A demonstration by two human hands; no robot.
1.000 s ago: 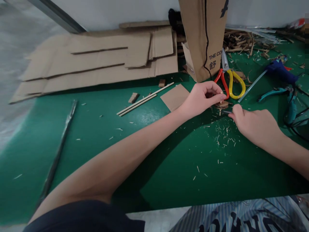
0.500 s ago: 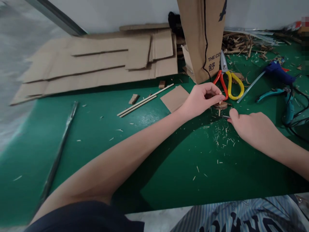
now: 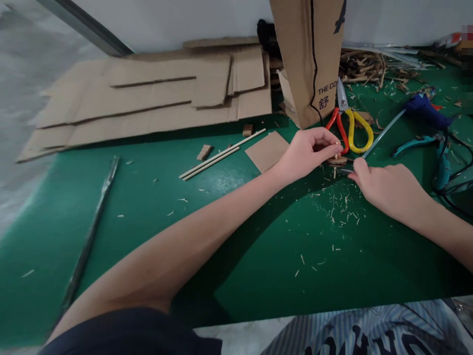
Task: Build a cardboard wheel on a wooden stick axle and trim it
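Between its thumb and fingers, my left hand (image 3: 306,150) pinches a short wooden stick (image 3: 335,173). The stick runs through a small layered cardboard disc (image 3: 338,161), and its lower end pokes out beneath. My right hand (image 3: 386,186) is closed round a slim tool with a thin metal blade (image 3: 346,171), probably a craft knife; its handle is hidden in the fist. The blade tip lies close beside the stick's lower end, just under the disc; whether they touch I cannot tell. Pale wood shavings (image 3: 345,201) are scattered on the green table below.
Behind my hands lie red-and-yellow scissors (image 3: 360,132), near a tall paper bag (image 3: 312,64). A blue glue gun (image 3: 426,111) and teal pliers (image 3: 441,160) are at right. Leftward are a cardboard square (image 3: 269,149), two thin sticks (image 3: 211,163) and stacked cardboard sheets (image 3: 148,111).
My right hand has moved slightly up and away from me, bringing the blade nearer the disc. My left hand has stayed almost still with the stick.
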